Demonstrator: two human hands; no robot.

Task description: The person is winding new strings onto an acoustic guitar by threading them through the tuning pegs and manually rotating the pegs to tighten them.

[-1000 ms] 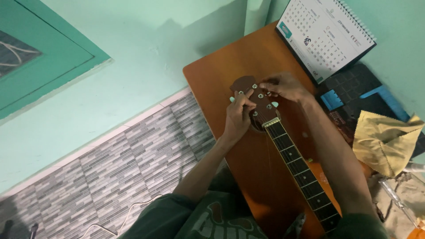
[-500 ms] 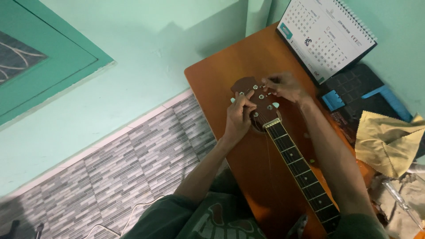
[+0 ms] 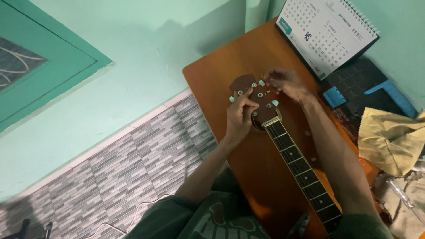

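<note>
**Both hands forward, fingers curled**

The left hand [image 3: 239, 116] reaches up from a bare forearm, wrist straight, fingers bent and pinched together at the tips. The right hand [image 3: 285, 84] stretches further out on a long, nearly straight arm, its fingers curled down and blurred. The two hands sit near each other, not touching.

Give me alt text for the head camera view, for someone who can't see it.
Seen from above, a person's left hand and right hand work at the headstock of a guitar lying on a brown wooden table, fingers at the pale tuning pegs. A desk calendar stands at the table's far end, and a yellow cloth lies to the right.
</note>
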